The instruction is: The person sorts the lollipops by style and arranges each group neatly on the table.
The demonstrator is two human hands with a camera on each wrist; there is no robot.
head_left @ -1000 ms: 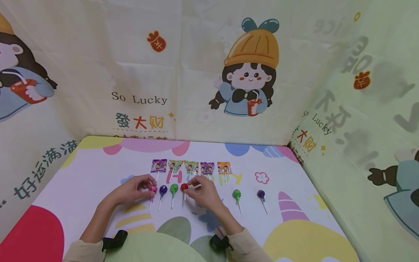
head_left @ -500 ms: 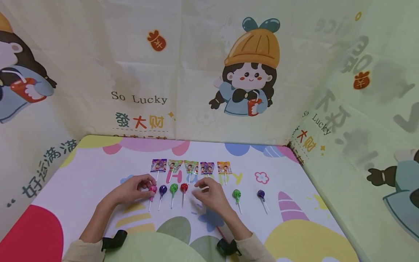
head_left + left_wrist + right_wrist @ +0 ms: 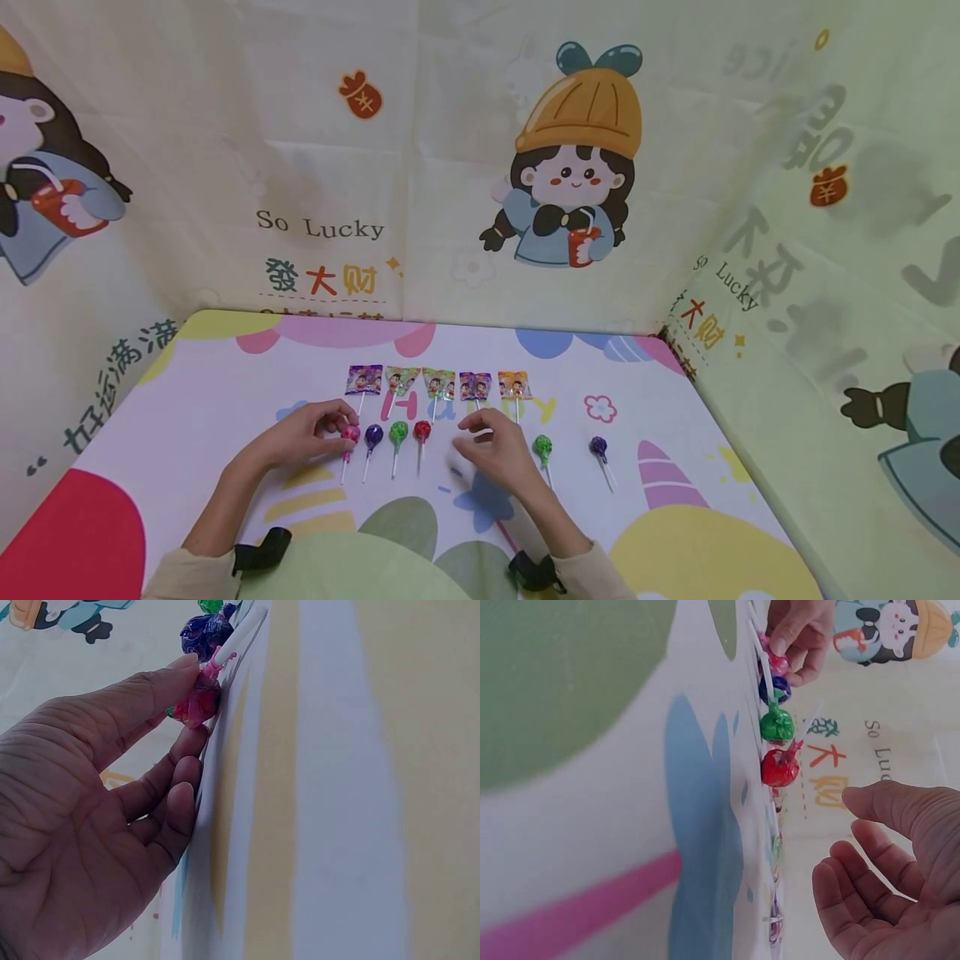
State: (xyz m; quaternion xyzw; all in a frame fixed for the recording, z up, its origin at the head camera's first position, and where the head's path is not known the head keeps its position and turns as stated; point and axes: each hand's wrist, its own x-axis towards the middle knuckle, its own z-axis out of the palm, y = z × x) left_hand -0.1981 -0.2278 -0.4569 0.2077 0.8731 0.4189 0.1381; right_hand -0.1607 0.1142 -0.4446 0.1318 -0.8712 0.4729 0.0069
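My left hand (image 3: pixel 311 433) pinches the head of a pink lollipop (image 3: pixel 198 703) between thumb and fingers, its white stick against the table. Beside it, in a row to the right, lie a purple lollipop (image 3: pixel 373 434), a green lollipop (image 3: pixel 398 431) and a red lollipop (image 3: pixel 422 431), sticks pointing towards me. My right hand (image 3: pixel 501 454) hovers low to the right of the red lollipop, fingers loosely bent and holding nothing. In the right wrist view, a gap shows between its thumb and the red lollipop.
Further right lie another green lollipop (image 3: pixel 542 447), close to the right hand, and another purple lollipop (image 3: pixel 597 446). Behind the row, several lollipops in flat printed bags, such as the orange bag (image 3: pixel 514 384), form a second row. Printed cloth walls (image 3: pixel 442 167) enclose the table.
My right hand has let go of the red lollipop and moved away to the right. The red lollipop stays in the row. My left hand keeps its place on the pink lollipop.
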